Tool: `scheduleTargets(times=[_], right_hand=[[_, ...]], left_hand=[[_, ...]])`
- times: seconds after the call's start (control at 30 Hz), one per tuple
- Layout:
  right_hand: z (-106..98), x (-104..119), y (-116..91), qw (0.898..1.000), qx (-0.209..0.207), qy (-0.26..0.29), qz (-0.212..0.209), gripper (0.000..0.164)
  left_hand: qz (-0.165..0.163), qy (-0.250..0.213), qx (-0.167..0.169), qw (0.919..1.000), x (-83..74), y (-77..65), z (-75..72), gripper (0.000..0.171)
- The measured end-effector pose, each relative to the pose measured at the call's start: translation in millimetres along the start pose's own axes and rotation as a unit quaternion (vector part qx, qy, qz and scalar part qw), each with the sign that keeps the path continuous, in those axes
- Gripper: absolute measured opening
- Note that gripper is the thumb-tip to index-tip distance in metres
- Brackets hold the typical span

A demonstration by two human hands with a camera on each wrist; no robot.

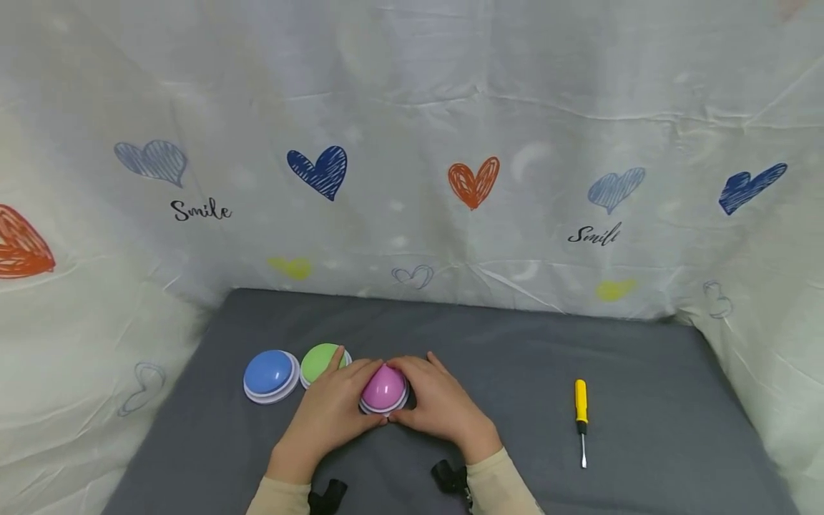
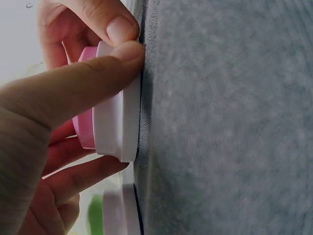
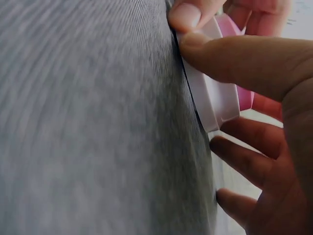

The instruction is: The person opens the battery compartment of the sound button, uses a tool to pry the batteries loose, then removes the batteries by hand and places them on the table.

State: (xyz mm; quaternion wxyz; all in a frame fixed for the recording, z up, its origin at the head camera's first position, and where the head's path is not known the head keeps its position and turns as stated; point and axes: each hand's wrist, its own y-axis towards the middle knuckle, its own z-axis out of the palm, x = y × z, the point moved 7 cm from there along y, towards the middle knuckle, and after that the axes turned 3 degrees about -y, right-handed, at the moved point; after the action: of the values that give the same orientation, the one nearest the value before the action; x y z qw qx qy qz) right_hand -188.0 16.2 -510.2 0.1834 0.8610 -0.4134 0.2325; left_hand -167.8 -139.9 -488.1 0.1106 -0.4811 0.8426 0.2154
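Pink button (image 1: 384, 388) sits on the grey cloth (image 1: 515, 443), between my hands. My left hand (image 1: 331, 415) and right hand (image 1: 443, 402) both curl round it, pinching the white base (image 2: 113, 129); thumbs meet, or nearly, on the near side.

Risks, my judgement: the smooth base could slip if my thumbs press unevenly. Pushing harder with one hand could tip or slide it. My left index finger overlaps green button (image 1: 315, 363) in the head view; contact cannot be told, but a leftward shift could knock it into blue button (image 1: 268, 372), just beside it. Screwdriver (image 1: 581, 404) lies well apart on the right, so low risk.

Containers: none seen. Base looks closed from these sides; contents, if any, cannot be told.
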Motion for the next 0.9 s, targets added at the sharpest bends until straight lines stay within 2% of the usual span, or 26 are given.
scheduleTargets(times=[0.17, 0.4, 0.67, 0.9], right_hand=[[-4, -4, -10, 1.0, 0.007, 0.015, 0.016, 0.077], [-13, -15, -31, 0.999, -0.004, 0.018, 0.044, 0.075], [-20, -28, -58, 0.997, -0.033, 0.028, 0.059, 0.074], [-29, -38, -75, 0.996, -0.043, 0.022, 0.069, 0.073]], left_hand=[[0.02, 0.005, -0.001, 0.9998, -11.4, 2.4, 4.5, 0.087], [0.046, -0.007, 0.006, 0.9989, -26.9, 12.0, 16.3, 0.086], [0.044, -0.021, 0.023, 0.9986, -45.1, 20.9, 34.7, 0.083], [0.031, -0.043, 0.026, 0.9983, -55.5, 23.7, 43.0, 0.082]])
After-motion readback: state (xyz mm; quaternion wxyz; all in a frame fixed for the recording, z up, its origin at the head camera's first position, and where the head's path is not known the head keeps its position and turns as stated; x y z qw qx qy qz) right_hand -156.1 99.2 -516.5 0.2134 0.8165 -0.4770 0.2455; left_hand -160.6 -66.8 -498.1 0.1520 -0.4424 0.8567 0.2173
